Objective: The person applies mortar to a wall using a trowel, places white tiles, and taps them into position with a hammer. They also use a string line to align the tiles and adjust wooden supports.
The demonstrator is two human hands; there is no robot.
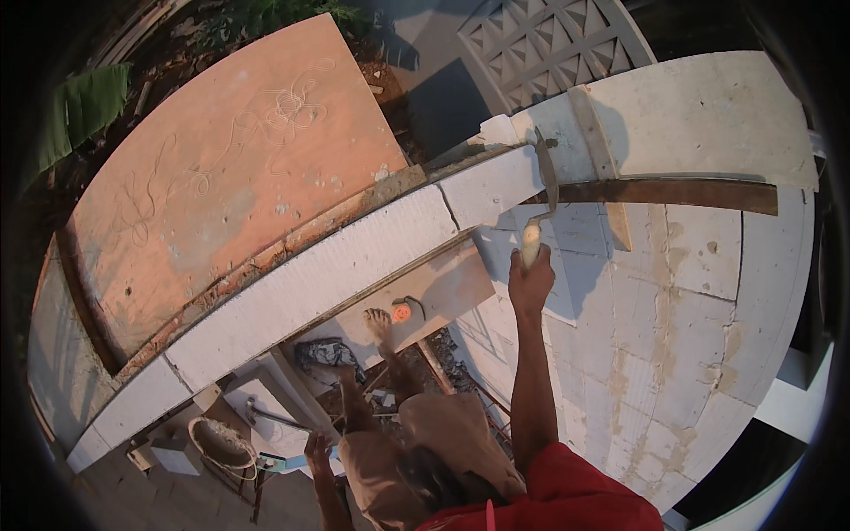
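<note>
My right hand point(531, 279) is closed round the pale handle of a trowel point(546, 173). The blade points upward beside the end of a row of white blocks point(372, 239), at a pale panel crossed by a board. Low on the left, my left hand point(319, 451) hangs with loosely curved fingers apart, near a hammer point(274, 414) lying on a white surface. One bare foot rests on a plank point(456, 283) below the blocks, beside an orange tool point(401, 311) that looks like a tape measure.
An orange plastered slab point(239, 159) spans the upper left, with leaves beyond. A patterned grey panel point(553, 49) stands at the top. A block wall point(673, 336) rises on the right. A bucket point(221, 442) sits low left. Openings with debris show between planks below my legs.
</note>
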